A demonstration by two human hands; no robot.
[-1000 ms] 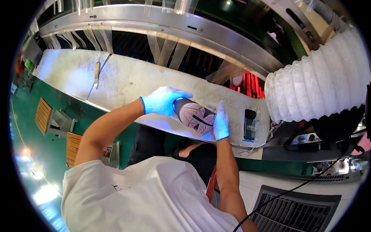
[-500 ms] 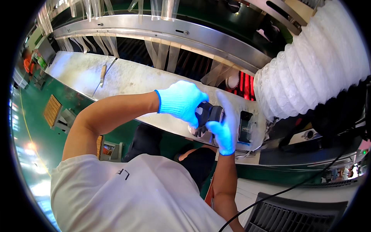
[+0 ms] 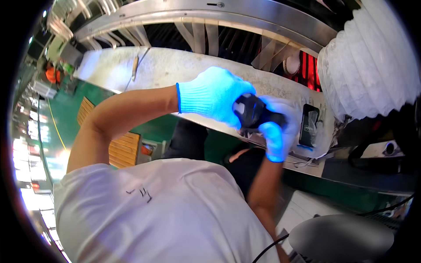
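Observation:
My left hand (image 3: 215, 94), in a knitted glove lit bluish white, grips the left end of a dark item (image 3: 251, 110) that looks like a black shoe. Its exact kind is partly hidden by my fingers. At the other end my right hand (image 3: 280, 136), gloved alike and blurred by motion, closes round it with the thumb on the near side. Both hands hold the item above the near edge of a long, pale, stained worktop (image 3: 175, 63).
Along the far side runs a metal-framed machine (image 3: 263, 19) with clear strip curtains (image 3: 199, 37) and a red glow (image 3: 309, 70). A ribbed white duct (image 3: 368, 65) stands right. On the worktop lie a wooden-handled tool (image 3: 134, 68) and a dark phone-like slab (image 3: 309, 125).
The view has shifted, so the worktop sits higher and further right. My right hand's fingers, stretched upward before, now bend round the dark item, which stays in both hands.

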